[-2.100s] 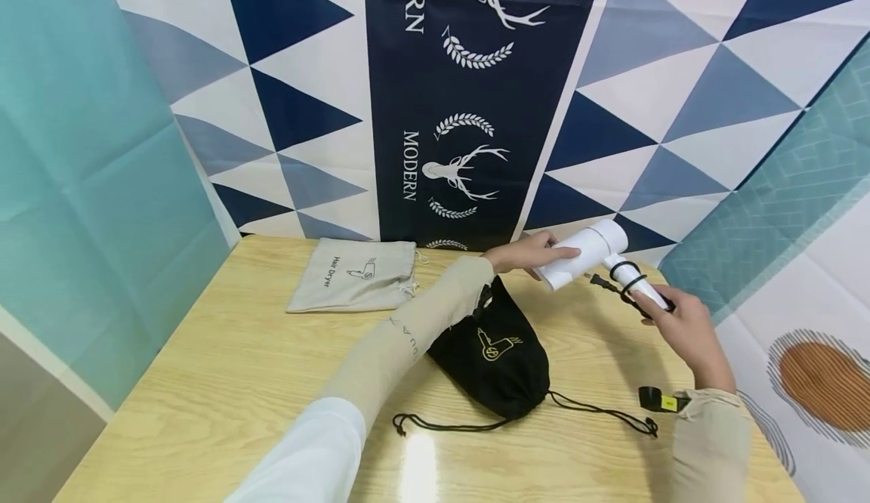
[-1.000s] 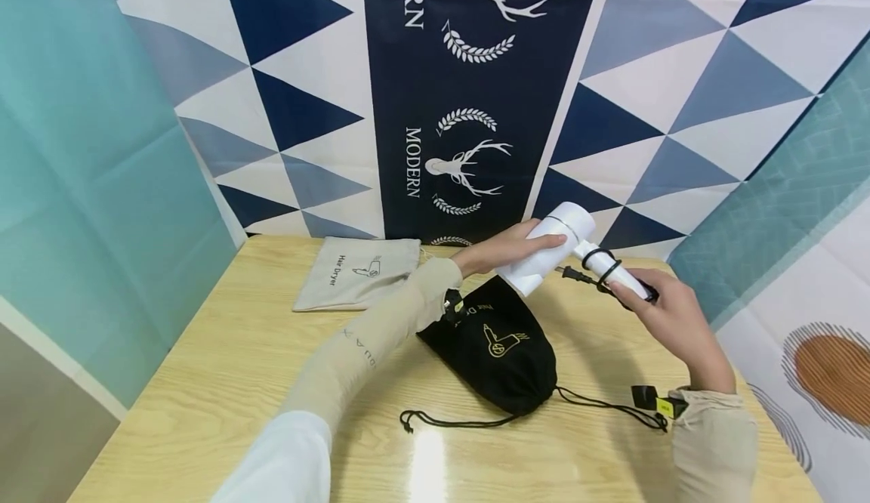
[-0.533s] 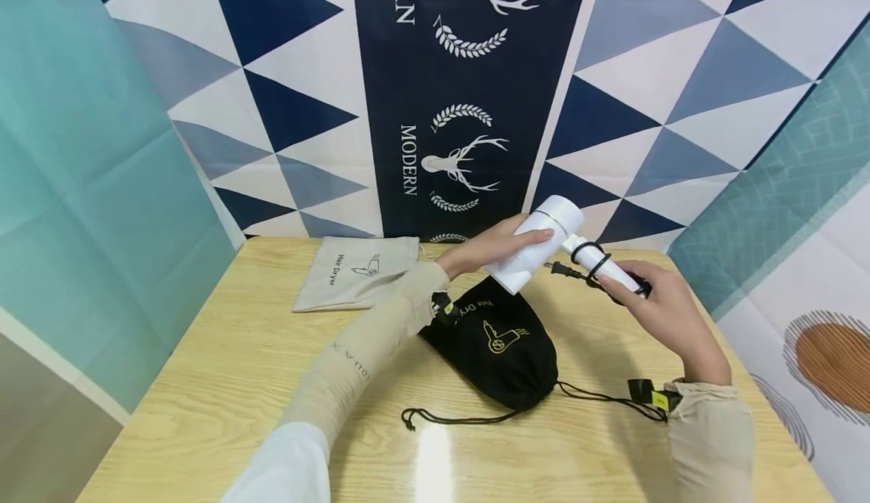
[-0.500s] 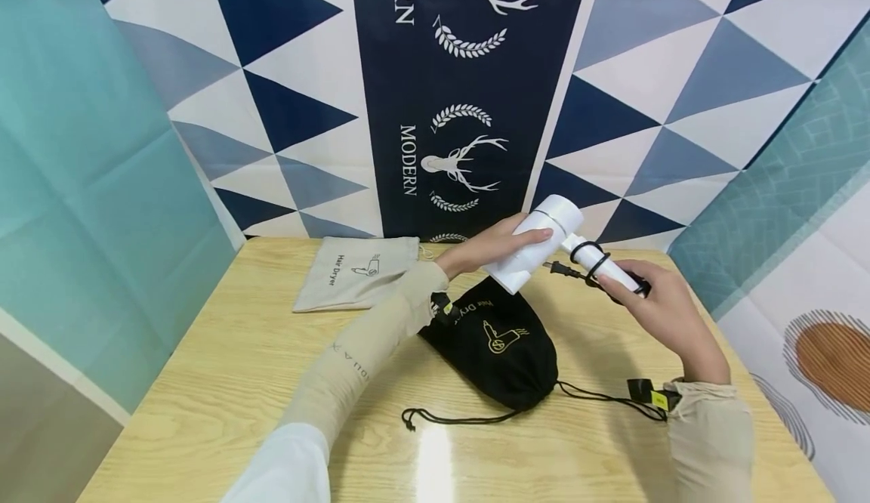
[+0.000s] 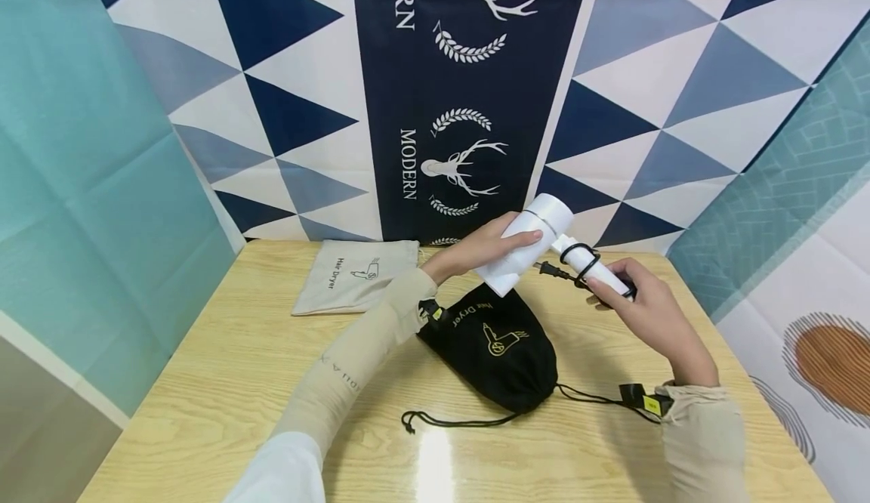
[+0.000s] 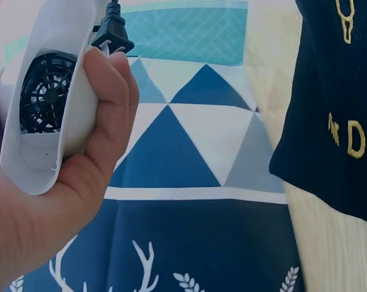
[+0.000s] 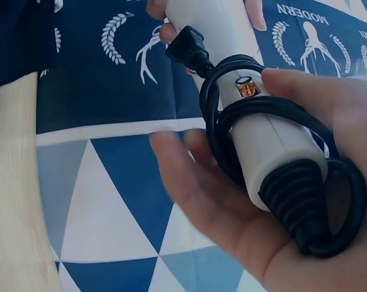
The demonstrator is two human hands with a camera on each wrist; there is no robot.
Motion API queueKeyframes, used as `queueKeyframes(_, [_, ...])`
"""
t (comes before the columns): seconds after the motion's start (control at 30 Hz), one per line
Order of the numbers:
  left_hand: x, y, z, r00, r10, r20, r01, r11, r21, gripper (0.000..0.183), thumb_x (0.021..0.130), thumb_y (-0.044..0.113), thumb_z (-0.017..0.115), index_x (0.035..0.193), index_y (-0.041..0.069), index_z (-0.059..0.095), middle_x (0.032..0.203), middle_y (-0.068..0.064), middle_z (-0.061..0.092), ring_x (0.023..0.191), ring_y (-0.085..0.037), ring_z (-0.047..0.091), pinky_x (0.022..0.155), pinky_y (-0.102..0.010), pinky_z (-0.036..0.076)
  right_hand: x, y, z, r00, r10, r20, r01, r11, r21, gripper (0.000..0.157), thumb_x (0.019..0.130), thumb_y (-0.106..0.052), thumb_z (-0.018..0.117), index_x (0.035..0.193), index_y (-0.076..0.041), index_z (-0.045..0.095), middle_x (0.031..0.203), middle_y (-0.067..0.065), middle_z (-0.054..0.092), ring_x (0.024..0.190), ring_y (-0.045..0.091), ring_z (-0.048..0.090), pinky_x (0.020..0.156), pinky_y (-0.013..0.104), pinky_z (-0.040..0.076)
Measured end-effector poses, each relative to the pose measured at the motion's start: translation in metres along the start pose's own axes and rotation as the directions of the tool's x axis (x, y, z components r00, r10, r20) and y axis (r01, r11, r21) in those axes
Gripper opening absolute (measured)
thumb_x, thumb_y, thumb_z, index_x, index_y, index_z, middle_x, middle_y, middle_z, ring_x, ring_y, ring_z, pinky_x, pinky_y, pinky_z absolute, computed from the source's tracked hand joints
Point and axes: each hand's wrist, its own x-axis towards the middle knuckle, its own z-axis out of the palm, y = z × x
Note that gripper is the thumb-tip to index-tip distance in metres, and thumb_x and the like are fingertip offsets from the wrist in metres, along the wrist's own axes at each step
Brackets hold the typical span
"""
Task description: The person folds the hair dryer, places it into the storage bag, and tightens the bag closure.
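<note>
A white hair dryer (image 5: pixel 537 232) is held up above the table, its barrel slanting and its handle pointing to the right. My left hand (image 5: pixel 481 249) grips the barrel, thumb on top; the left wrist view shows the dark round grille (image 6: pixel 48 92) inside its slanted open end. Around the handle (image 7: pixel 268 143), my right hand (image 5: pixel 642 305) has its thumb on one side and its fingers loosely curved below. A black power cord (image 7: pixel 262 106) is looped round the handle, with the plug (image 7: pixel 188 50) sticking out toward the barrel.
A black drawstring bag (image 5: pixel 506 374) with a yellow dryer print lies below the dryer, its cords spread on the wooden table (image 5: pixel 258 367). Farther back on the left lies a flat grey "Hair Dryer" pouch (image 5: pixel 356 291). A patterned cloth (image 5: pixel 299 72) stands behind the table.
Both hands have carried the hair dryer leftward and slightly nearer, so its open end now hangs over the black bag's top edge. Both bags stay where they were.
</note>
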Motion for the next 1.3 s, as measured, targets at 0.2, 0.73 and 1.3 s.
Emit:
queueKeyframes(0.2, [-0.009,0.001,-0.002,1.0,0.025,-0.01,-0.024,0.999,0.037,0.061,0.1,0.04,0.056,0.147,0.008,0.035,0.112,-0.008,0.06,0.088,-0.021,0.067,0.072,-0.038,0.059,-0.003,-0.003,0.004,1.0,0.015,-0.004,-0.015,0.989,0.147,0.038,0.099,-0.033,0.063,0.116,0.0,0.053,0.084,0.016,0.065,0.061,0.02,0.067,0.053,0.035,0.057])
queueKeyframes(0.73, [-0.035,-0.004,-0.007,0.998,0.048,-0.036,-0.048,0.999,0.01,0.057,0.101,0.038,0.054,0.146,0.007,0.036,0.112,-0.008,0.059,0.089,-0.022,0.068,0.072,-0.039,0.06,-0.007,-0.026,0.008,0.999,0.018,-0.038,-0.017,1.0,0.01,0.038,0.098,-0.041,0.061,0.113,-0.006,0.059,0.075,0.013,0.059,0.053,0.018,0.054,0.043,0.031,0.044])
queueKeyframes(1.3, [-0.066,-0.004,-0.007,0.993,0.097,-0.07,-0.098,0.995,-0.001,0.054,0.101,0.035,0.055,0.146,0.013,0.035,0.113,-0.009,0.059,0.086,-0.022,0.068,0.069,-0.038,0.06,-0.009,-0.038,0.011,0.996,0.001,0.087,-0.014,0.988,0.152,0.033,0.102,-0.033,0.056,0.117,-0.003,0.054,0.092,0.014,0.062,0.066,0.021,0.06,0.054,0.032,0.05])
